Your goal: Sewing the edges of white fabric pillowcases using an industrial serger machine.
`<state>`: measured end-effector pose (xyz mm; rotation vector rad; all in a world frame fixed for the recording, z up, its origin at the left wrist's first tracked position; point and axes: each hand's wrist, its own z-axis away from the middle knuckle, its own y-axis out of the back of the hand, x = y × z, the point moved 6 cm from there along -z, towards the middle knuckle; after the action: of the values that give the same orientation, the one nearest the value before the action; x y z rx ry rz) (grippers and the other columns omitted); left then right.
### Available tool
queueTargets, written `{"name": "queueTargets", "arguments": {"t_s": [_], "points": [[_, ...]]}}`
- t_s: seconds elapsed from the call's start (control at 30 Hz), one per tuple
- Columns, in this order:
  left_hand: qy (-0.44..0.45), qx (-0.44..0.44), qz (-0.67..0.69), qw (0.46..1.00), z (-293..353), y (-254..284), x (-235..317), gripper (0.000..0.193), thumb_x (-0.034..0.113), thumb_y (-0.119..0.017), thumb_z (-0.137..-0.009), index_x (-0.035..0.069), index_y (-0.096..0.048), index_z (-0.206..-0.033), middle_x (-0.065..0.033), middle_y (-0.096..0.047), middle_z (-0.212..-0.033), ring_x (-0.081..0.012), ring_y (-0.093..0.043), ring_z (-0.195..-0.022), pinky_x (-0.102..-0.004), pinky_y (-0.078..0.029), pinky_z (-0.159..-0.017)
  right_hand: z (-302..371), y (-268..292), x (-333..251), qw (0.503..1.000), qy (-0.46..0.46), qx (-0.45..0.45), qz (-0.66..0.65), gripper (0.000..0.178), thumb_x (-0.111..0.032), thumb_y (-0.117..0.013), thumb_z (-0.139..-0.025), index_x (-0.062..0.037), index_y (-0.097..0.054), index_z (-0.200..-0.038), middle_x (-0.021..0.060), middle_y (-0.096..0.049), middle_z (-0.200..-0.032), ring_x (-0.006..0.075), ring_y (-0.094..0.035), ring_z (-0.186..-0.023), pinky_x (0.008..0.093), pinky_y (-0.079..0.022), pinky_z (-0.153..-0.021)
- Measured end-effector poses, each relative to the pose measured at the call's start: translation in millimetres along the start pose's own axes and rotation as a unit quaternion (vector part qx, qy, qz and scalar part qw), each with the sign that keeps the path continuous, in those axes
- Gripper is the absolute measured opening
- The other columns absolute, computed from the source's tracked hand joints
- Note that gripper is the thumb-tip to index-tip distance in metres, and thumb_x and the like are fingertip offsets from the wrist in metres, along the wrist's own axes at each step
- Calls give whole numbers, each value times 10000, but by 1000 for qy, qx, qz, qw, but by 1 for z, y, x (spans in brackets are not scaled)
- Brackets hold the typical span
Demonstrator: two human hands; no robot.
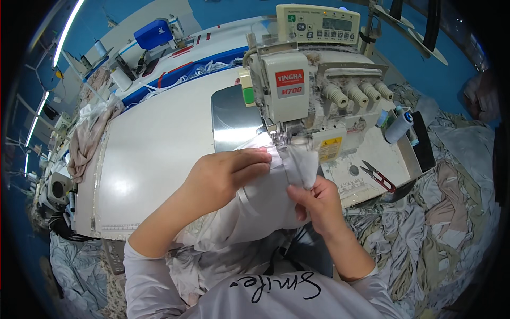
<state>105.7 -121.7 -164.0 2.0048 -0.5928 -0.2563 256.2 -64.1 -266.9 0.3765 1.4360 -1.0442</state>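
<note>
A cream-coloured overlock sewing machine (286, 87) stands before me, with white fabric (265, 204) lying under its presser foot (278, 137) and draping off the table toward my lap. Just left of the foot, my left hand (226, 173) has its fingers closed together on the fabric, fingertips close to the needle area. My right hand (319, 202) pinches the fabric's right edge between thumb and fingers, below and to the right of the foot. A raised flap of fabric (304, 165) stands between my right hand and the machine head. The needle itself is too small to make out.
Red-handled thread snips (378, 176) lie on the machine's right side, near a thread spool (398, 127). The white table (154, 159) spreads to the left. A control panel (319, 25) tops the machine. Heaped fabric (393, 250) covers the right side. Another blue-and-white machine (154, 34) stands behind.
</note>
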Motion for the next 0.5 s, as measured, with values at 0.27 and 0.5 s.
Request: {"name": "queueTargets", "arguments": {"t_s": [0.27, 0.5], "points": [[33, -1, 46, 998, -7, 3, -9, 261, 16, -672, -691, 52, -681, -950, -64, -667, -1013, -247, -655, -929, -329, -554, -754, -8, -1, -2, 999, -13, -13, -40, 150, -134, -674, -822, -9, -631, -894, -5, -596, -675, 41, -466, -418, 173, -345, -375], [50, 11, 43, 998, -6, 2, -10, 212, 81, -683, -732, 73, -687, -945, -29, -666, -1010, -195, -650, -931, -295, -541, -744, -8, 0, -6, 1000, -17, -25, 0, 147, -139, -674, -833, -16, -646, -908, -24, -569, -640, 25, -436, -422, 173, -324, -381]]}}
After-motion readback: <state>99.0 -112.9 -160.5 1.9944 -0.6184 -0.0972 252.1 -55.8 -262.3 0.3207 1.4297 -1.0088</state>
